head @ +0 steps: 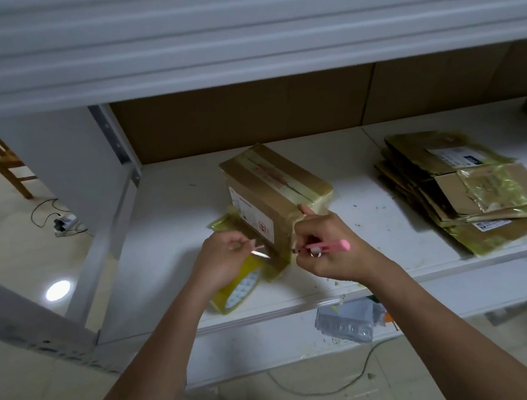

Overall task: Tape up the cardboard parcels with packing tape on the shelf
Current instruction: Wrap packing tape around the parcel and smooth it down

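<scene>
The parcel (274, 195) stands on the white shelf (369, 232), near its front edge. At the parcel's near left corner, the left hand (221, 260) is curled, pinching a stretched strip of clear tape (260, 253); the tape roll (236, 288) lies under that hand, just in front of the parcel. The right hand (329, 248) grips a pink cutter (326, 247) at the parcel's near right corner, thumb raised against the box. Well right of the parcel lies a stack of flattened boxes (463, 190).

Parcel (274, 195) side label: red print, too blurred to read.
Flattened boxes (462, 184) labels, right: print unreadable.
</scene>
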`<state>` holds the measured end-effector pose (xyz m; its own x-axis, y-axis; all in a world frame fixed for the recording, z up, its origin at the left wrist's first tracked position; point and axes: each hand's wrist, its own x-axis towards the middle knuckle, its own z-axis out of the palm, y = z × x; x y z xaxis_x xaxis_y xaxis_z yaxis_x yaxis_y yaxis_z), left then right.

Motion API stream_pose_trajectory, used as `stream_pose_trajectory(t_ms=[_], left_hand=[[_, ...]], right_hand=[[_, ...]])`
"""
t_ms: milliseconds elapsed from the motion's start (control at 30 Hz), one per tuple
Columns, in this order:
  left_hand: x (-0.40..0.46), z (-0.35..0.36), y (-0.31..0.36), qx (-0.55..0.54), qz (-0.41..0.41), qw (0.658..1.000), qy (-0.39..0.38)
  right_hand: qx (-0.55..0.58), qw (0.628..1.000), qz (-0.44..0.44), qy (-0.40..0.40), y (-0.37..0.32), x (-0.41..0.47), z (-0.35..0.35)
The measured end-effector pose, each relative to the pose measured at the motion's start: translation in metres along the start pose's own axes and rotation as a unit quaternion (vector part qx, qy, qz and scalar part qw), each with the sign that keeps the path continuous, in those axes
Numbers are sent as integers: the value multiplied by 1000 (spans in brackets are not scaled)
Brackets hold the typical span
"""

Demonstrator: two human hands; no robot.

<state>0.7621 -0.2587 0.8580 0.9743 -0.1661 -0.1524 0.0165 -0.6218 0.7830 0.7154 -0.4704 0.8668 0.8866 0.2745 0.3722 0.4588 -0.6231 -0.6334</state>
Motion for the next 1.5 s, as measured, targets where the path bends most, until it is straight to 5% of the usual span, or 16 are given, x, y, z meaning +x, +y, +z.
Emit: stream_pose_trajectory(t_ms=[400,567,700,833,1000,1133,1200,1267,1367,1500], left_hand=[[-6,-13,-25,2,-24,999,44],[-4,-12,-25,12,-20,999,46],[-1,-11,-23,15,-23,999,47],[-1,-9,-21,18,-19,999,42],[-2,-9,-19,38,-17,999,29],[-8,-9,-17,30,1,999,13],[-12,-8,-17,31,14,999,9],[-15,-6,-18,26,33,999,2],[-19,-5,-20,32,60,998,-16],[-23,-8,-25,29,96,995,-15]], right_hand=[[206,970,112,58,-20,2,-3],[233,949,95,191,-28,-19,-26],[79,939,141,304,16,-46,-20],[-198,927,264,177,85,-77,-12],[-215,899,379,51,99,-82,-9],[-232,902,315,181,60,-77,3],[-193,941,193,200,30,-71,23],[-44,977,162,129,1,-60,50],[193,945,257,56,-22,-35,81],[288,912,281,79,-24,-13,101]])
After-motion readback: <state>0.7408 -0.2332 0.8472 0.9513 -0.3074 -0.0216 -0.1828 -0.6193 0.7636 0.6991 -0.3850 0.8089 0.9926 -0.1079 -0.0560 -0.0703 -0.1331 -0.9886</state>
